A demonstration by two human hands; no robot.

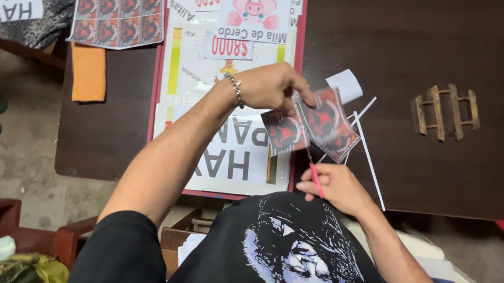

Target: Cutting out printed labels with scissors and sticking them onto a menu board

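You work over a dark brown table (453,90), with a red-edged board (161,52) of white printed sheets lying down its middle. To the left of the board lie a sheet of eight red-and-black stickers (120,12) and, just below it, an orange cloth (88,73). On the right half of the table sits a small wooden rack (445,112), well apart from your hands.

Your left hand (269,87) is closed in a pinch on the top left edge of the strip (316,125), a short run of the same red-and-black prints held up just above the board's right edge. Your right hand (336,188) is curled around the red-handled scissors (314,176), whose blades point up into the strip's lower edge; how far the blades are apart you cannot tell here.

The strip looks like thin glossy paper: very light, floppy, easy to crease or tear. Hold it close to the cut line, as near the blades as is safe, so it stays taut and does not sag. White offcuts (368,144) lie beside it, thin slivers that would likely slide at a touch.
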